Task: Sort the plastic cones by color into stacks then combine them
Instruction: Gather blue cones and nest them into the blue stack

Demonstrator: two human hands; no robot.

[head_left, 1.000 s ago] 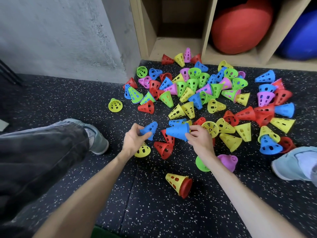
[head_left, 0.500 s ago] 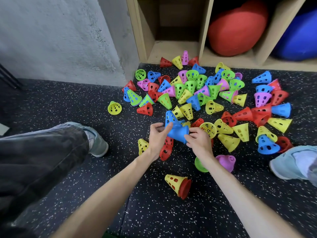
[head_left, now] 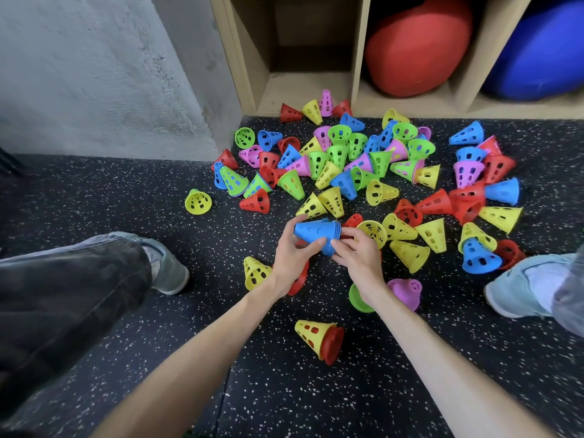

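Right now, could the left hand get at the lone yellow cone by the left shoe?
Probably not at once: the left hand grips the blue stack together with the right hand. The floor around the yellow cone is bare, so it could after letting go.

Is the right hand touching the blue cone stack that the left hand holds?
Touching. The head view shows the right hand with fingertips on the wide rim of the blue cone stack, while the left hand grips its narrow end.
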